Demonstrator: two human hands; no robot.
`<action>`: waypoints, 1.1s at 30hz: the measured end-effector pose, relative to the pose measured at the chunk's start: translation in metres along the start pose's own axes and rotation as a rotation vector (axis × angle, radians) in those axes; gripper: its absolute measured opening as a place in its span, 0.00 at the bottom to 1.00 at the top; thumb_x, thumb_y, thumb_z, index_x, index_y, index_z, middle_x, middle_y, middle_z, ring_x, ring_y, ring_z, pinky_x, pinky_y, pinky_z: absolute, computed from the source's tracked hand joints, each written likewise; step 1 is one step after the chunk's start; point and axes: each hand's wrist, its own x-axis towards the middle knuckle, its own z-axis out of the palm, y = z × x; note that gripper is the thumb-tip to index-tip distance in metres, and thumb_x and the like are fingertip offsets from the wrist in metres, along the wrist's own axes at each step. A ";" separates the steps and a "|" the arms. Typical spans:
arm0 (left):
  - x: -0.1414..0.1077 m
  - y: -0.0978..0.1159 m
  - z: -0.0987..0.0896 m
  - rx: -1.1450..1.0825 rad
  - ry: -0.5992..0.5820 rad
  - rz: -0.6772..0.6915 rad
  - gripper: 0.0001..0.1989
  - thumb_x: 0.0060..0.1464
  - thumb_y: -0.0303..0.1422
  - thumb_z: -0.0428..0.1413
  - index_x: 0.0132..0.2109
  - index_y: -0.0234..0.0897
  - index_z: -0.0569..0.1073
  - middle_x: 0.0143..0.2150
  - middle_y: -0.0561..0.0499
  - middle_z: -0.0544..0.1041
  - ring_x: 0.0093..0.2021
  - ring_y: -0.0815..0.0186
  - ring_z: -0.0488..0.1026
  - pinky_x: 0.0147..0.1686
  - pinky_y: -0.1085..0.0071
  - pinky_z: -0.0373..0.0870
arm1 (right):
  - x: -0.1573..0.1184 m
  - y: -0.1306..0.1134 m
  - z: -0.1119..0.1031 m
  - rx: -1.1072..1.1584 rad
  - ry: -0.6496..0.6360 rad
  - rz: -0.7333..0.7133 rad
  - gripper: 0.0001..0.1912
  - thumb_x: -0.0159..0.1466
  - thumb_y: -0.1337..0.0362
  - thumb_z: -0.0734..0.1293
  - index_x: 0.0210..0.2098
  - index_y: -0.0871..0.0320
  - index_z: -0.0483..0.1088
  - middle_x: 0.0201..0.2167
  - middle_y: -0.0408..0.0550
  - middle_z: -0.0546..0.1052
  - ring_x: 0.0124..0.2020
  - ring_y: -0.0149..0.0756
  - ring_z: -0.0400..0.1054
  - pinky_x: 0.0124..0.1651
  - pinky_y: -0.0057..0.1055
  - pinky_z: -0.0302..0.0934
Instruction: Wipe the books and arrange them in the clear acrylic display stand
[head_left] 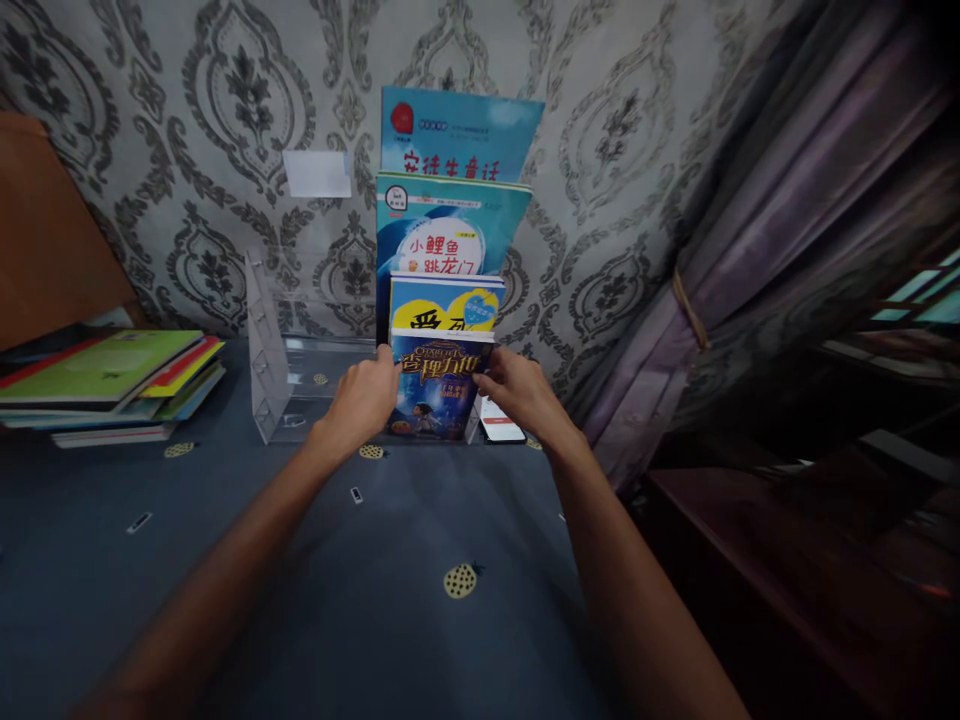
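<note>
My left hand [366, 395] and my right hand [517, 388] grip a dark blue book [435, 395] by its two side edges, fingers closed. It stands upright at the front of a clear acrylic book rack [266, 350]. Behind it, in rising steps, stand a yellow and blue book [405, 300], a teal book [397, 230] with a white oval on its cover, and a taller light blue book [457, 130]. The rack's left half shows bare tiers. Whether the dark blue book's lower edge rests on the rack cannot be made out.
A pile of books [112, 375] lies at the left. By the rack's right end is a phone [502, 425] with a lit screen. A purple curtain [720, 260] hangs at the right, tied with a cord. Patterned wallpaper [247, 90] rises behind the blue tablecloth [337, 600].
</note>
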 end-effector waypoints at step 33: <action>-0.004 -0.047 0.008 -0.253 -0.021 0.164 0.13 0.68 0.36 0.45 0.53 0.38 0.68 0.41 0.45 0.80 0.44 0.53 0.77 0.43 0.61 0.70 | 0.002 0.015 0.003 0.359 -0.160 0.213 0.08 0.60 0.63 0.71 0.37 0.57 0.68 0.22 0.44 0.78 0.25 0.39 0.78 0.27 0.29 0.73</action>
